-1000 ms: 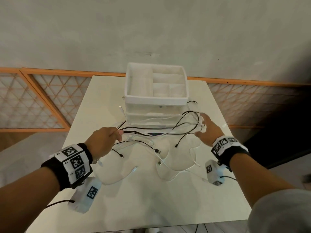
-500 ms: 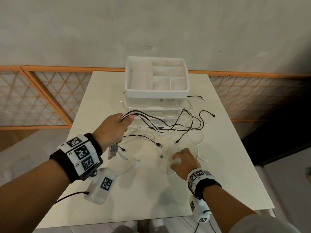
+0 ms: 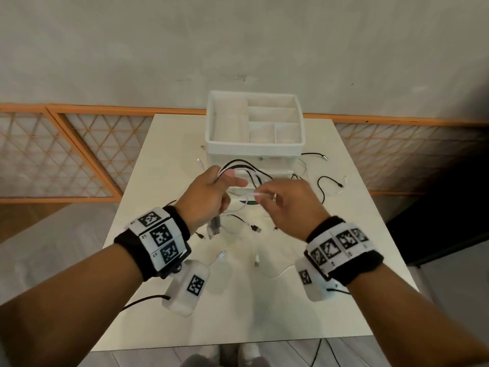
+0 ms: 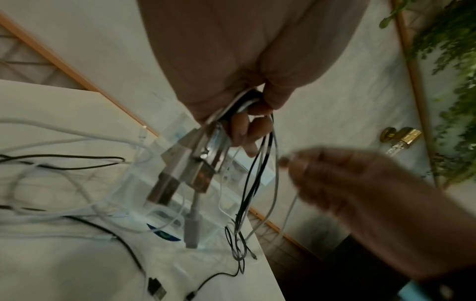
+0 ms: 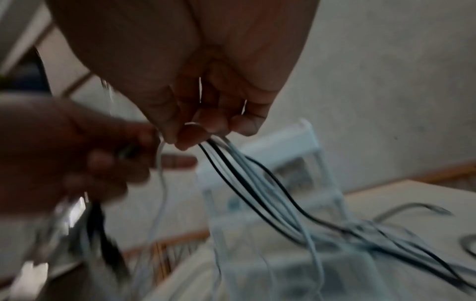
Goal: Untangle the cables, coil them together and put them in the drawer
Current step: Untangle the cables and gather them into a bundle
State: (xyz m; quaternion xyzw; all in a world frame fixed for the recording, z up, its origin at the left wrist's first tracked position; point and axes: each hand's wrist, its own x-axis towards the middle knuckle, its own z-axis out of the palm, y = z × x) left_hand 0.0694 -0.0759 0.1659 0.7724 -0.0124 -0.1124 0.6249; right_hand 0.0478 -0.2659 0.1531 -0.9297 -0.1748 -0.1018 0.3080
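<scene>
My left hand (image 3: 225, 178) is raised over the table and grips a bundle of black and white cables (image 4: 260, 183). Their USB plugs (image 4: 190, 169) hang below its fingers (image 4: 247, 126). My right hand (image 3: 262, 194) is close beside it and pinches a thin white cable (image 3: 255, 193) at its fingertips (image 5: 190, 132). The strands (image 5: 244, 173) trail down to the table in front of the white drawer unit (image 3: 254, 152). Loose black cable (image 3: 321, 181) and several plug ends (image 3: 256, 229) lie on the table. Both wrist views are blurred.
The drawer unit has an open divided tray on top and clear drawers (image 3: 277, 172) below, one with a blue label (image 4: 165, 234). It stands at the far end of the white table (image 3: 185, 313). An orange-framed lattice panel (image 3: 66, 154) runs along the wall behind.
My right hand left the table front and rose to meet the left hand, now pinching a white cable. My left hand lifted the bundle higher.
</scene>
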